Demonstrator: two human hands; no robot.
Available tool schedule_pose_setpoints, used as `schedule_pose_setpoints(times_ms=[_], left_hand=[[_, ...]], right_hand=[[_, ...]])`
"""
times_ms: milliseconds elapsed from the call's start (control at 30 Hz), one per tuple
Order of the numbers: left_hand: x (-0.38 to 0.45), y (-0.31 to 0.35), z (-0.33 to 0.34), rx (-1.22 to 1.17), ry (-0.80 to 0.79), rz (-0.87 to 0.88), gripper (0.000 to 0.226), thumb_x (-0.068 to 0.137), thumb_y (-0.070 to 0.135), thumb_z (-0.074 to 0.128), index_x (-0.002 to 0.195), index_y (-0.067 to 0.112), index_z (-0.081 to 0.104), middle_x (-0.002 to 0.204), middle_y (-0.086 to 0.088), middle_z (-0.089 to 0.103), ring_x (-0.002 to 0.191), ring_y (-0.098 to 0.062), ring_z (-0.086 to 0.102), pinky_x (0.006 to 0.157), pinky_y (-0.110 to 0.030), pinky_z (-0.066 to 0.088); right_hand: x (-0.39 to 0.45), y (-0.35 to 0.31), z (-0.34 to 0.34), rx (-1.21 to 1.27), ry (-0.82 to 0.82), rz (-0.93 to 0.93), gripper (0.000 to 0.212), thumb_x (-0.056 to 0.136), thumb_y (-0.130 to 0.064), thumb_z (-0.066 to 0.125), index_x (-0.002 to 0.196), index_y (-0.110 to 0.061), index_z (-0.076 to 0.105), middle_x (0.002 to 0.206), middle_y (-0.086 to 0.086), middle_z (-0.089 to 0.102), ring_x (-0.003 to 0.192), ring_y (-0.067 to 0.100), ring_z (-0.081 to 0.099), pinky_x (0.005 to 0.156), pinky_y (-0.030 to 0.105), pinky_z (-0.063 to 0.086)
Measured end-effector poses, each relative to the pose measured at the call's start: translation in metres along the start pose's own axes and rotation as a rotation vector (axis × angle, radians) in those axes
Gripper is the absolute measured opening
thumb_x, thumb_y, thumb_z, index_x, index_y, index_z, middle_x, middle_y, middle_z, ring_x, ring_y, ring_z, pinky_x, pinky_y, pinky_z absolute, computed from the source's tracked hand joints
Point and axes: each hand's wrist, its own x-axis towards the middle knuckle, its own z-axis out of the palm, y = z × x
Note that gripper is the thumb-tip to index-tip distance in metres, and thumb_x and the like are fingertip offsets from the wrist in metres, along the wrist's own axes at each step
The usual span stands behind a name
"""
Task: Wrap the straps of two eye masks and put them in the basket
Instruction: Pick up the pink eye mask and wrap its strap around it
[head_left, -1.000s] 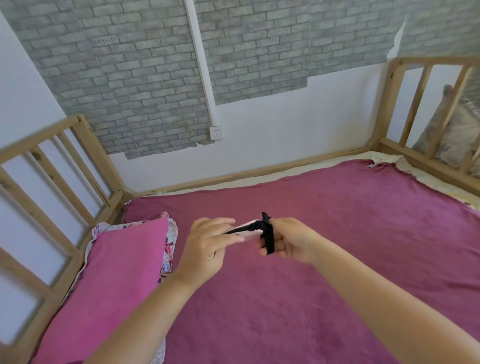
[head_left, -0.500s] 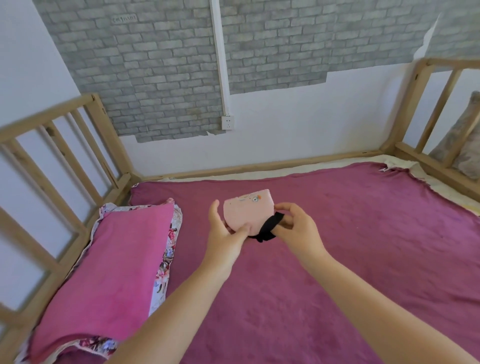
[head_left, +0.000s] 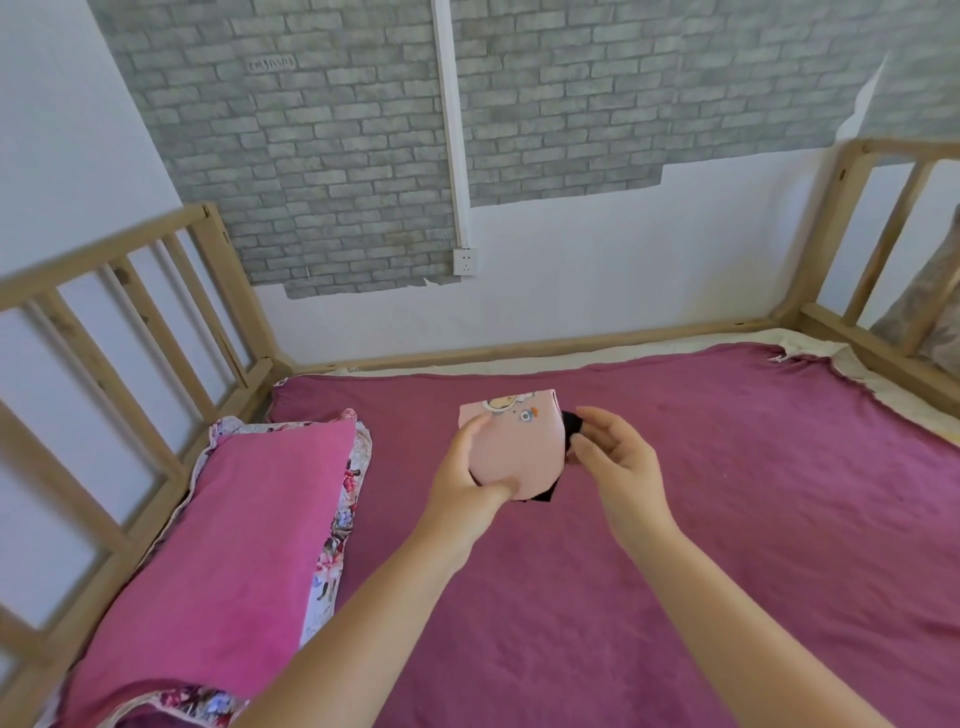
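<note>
A folded pale pink eye mask with small cartoon prints is held up over the purple bedspread. My left hand grips its left and lower edge, thumb across the front. Its black strap sticks out at the mask's right edge, and a black piece shows under the lower edge. My right hand pinches that strap beside the mask. No second mask and no basket are in view.
A pink pillow with a floral border lies at the left on the bed. Wooden bed rails stand at the left and at the right. A wall with a socket rises behind the bed.
The mask turned from edge-on to face me, pink side showing. My right hand shifted from the mask's lower edge up to its right edge with the strap. The view tilted down.
</note>
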Motion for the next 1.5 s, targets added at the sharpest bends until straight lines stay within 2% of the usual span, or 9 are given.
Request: schedule_pose_setpoints(times_ms=[267, 467, 667, 833, 967, 1100, 1267, 1400, 1500], left_hand=[[-0.002, 0.009, -0.006, -0.451, 0.045, -0.012, 0.047, 0.059, -0.009, 0.052, 0.091, 0.024, 0.062, 0.095, 0.007, 0.055, 0.074, -0.01, 0.05, 0.063, -0.02, 0.044], [0.0, 0.014, 0.003, -0.474, 0.262, 0.092, 0.048, 0.083, -0.009, 0.052, 0.127, 0.012, 0.05, 0.108, 0.016, 0.052, 0.106, -0.007, 0.047, 0.092, -0.026, 0.041], [-0.006, 0.009, 0.003, -0.098, 0.261, 0.246, 0.048, 0.082, -0.004, 0.057, 0.125, 0.017, 0.052, 0.116, 0.016, 0.047, 0.102, 0.008, 0.045, 0.072, 0.008, 0.037], [-0.014, 0.002, -0.003, 0.024, 0.089, 0.33, 0.052, 0.081, -0.005, 0.059, 0.115, 0.032, 0.046, 0.105, 0.028, 0.047, 0.087, 0.036, 0.043, 0.07, 0.01, 0.034], [-0.018, -0.003, -0.01, 0.152, -0.071, 0.302, 0.053, 0.08, -0.001, 0.062, 0.103, 0.045, 0.049, 0.108, 0.023, 0.05, 0.098, 0.02, 0.05, 0.077, 0.008, 0.037], [-0.021, -0.007, -0.017, 0.153, -0.205, 0.267, 0.057, 0.078, -0.003, 0.064, 0.093, 0.05, 0.054, 0.106, 0.025, 0.053, 0.115, -0.012, 0.052, 0.096, -0.018, 0.043], [-0.026, -0.002, -0.019, 0.146, -0.453, 0.264, 0.057, 0.073, -0.001, 0.06, 0.099, 0.05, 0.061, 0.1, 0.031, 0.068, 0.106, 0.005, 0.058, 0.091, -0.012, 0.047], [-0.03, -0.014, -0.02, 0.188, -0.318, 0.277, 0.055, 0.072, -0.008, 0.063, 0.092, 0.043, 0.059, 0.097, 0.018, 0.063, 0.089, 0.007, 0.06, 0.076, -0.009, 0.048], [-0.031, -0.02, -0.02, 0.092, -0.13, 0.242, 0.041, 0.065, 0.004, 0.065, 0.083, 0.034, 0.044, 0.08, 0.009, 0.051, 0.065, -0.002, 0.049, 0.059, -0.017, 0.042]], right_hand=[[-0.011, -0.004, 0.007, 0.776, -0.062, 0.269, 0.045, 0.085, 0.018, 0.028, 0.099, -0.013, 0.058, 0.102, -0.002, 0.065, 0.063, 0.019, 0.073, 0.052, 0.022, 0.058], [-0.012, -0.014, 0.005, 0.497, -0.083, 0.242, 0.06, 0.085, 0.019, 0.027, 0.125, -0.023, 0.044, 0.105, -0.008, 0.06, 0.038, 0.007, 0.058, 0.03, 0.012, 0.032], [-0.011, -0.024, -0.001, 0.274, -0.035, 0.206, 0.059, 0.083, 0.011, 0.048, 0.135, -0.015, 0.037, 0.092, -0.001, 0.065, 0.035, 0.005, 0.056, 0.027, 0.013, 0.027], [-0.01, -0.018, -0.005, 0.074, 0.005, 0.169, 0.058, 0.079, 0.0, 0.06, 0.133, -0.008, 0.04, 0.07, -0.006, 0.07, 0.044, 0.011, 0.052, 0.037, 0.012, 0.039], [-0.013, -0.017, -0.008, -0.02, 0.015, 0.107, 0.057, 0.078, -0.003, 0.063, 0.131, -0.012, 0.043, 0.072, -0.009, 0.065, 0.054, 0.0, 0.057, 0.048, 0.004, 0.046], [-0.013, -0.019, -0.008, -0.051, 0.024, 0.039, 0.061, 0.076, 0.0, 0.065, 0.131, -0.015, 0.042, 0.082, -0.008, 0.064, 0.063, -0.01, 0.064, 0.057, 0.002, 0.049], [-0.012, -0.023, -0.004, -0.142, -0.084, 0.038, 0.052, 0.073, -0.005, 0.069, 0.116, -0.027, 0.05, 0.08, -0.009, 0.067, 0.07, -0.003, 0.064, 0.067, 0.013, 0.05], [-0.003, -0.025, -0.012, -0.062, -0.106, 0.088, 0.014, 0.081, -0.001, 0.059, 0.088, -0.013, 0.061, 0.067, -0.006, 0.068, 0.058, 0.005, 0.063, 0.054, 0.016, 0.052], [-0.005, -0.024, -0.016, -0.106, -0.045, 0.027, 0.02, 0.083, -0.004, 0.057, 0.071, -0.02, 0.06, 0.058, -0.006, 0.066, 0.048, -0.001, 0.061, 0.041, 0.012, 0.047]])
